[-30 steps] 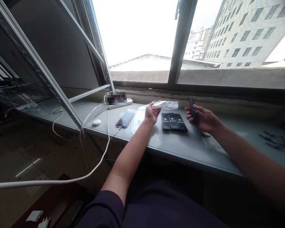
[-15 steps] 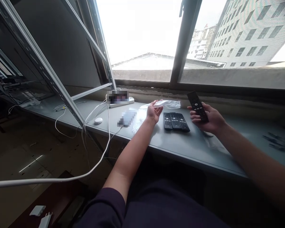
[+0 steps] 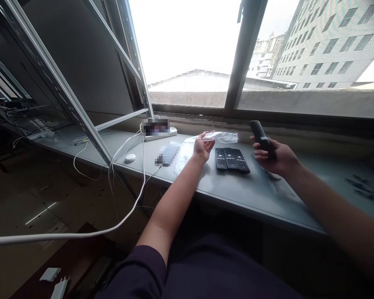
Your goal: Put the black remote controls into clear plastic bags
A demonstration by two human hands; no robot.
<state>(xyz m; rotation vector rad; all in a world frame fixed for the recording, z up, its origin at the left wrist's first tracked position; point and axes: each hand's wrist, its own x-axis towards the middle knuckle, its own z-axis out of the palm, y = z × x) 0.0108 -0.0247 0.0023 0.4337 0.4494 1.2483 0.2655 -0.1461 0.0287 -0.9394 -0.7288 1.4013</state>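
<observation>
Black plastic fills the right hand (image 3: 279, 157): its fingers wrap around a remote control (image 3: 259, 133), which stands tilted above the desk (image 3: 237, 191), its plain back and a small pale label turned toward the wearer. Near it, to the left, three black remotes (image 3: 232, 160) lie side by side on the desk, buttons up, with their edges close together. The left hand (image 3: 202, 148) is turned palm up, fingers loosely curled, with a clear plastic bag (image 3: 223, 137) caught between thumb and fingers — how firmly, I cannot tell. The bag's free end reaches right, behind the three remotes. More clear plastic (image 3: 183, 155) lies on the desk just left of that hand, and beside it sits a flat object (image 3: 168, 155), pixelated, with a white cable running from it. Farther left are a small round white piece (image 3: 130, 158) and a white power strip (image 3: 163, 135), partly pixelated too. Another transparent bag (image 3: 282, 187) lies below the right wrist, and a cluster of dark items (image 3: 367, 187), too blurred to name, rests at the far right of the desk. A slotted metal frame (image 3: 60, 89) slants across the left side — bright window panes (image 3: 187, 45) stand behind the desk.
</observation>
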